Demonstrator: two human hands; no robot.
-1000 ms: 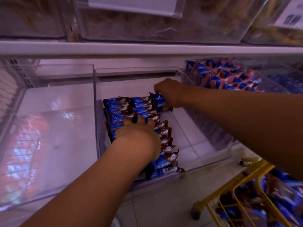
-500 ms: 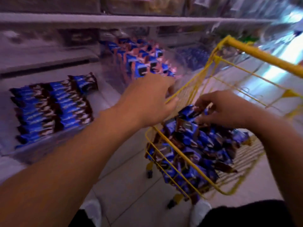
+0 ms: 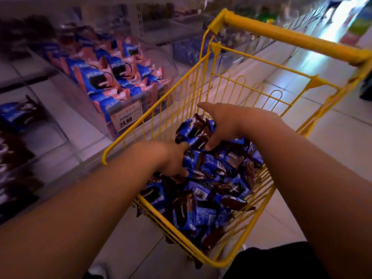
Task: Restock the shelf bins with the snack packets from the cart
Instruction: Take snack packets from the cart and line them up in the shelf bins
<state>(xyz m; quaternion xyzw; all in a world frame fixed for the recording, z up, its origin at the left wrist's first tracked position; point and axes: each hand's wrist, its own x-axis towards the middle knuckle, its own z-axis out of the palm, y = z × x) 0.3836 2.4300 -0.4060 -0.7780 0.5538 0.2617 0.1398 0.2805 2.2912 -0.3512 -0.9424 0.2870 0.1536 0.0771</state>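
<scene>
Turned from the bin [image 3: 22, 117] to the cart [image 3: 289, 37]. Both hands went into the packets [image 3: 211, 190]: right hand [image 3: 225, 125] clamped on a few, left hand [image 3: 173, 160] dug in, grip unclear. Next load coming up.

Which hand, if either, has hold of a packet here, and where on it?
Both hands gather a small bunch of blue snack packets atop the cart pile, gripping its two sides.

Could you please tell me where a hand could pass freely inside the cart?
Free: the far end of the yellow cart, between its handle and both hands. Crowded: the near half, heaped with blue snack packets around the left hand and right hand.
</scene>
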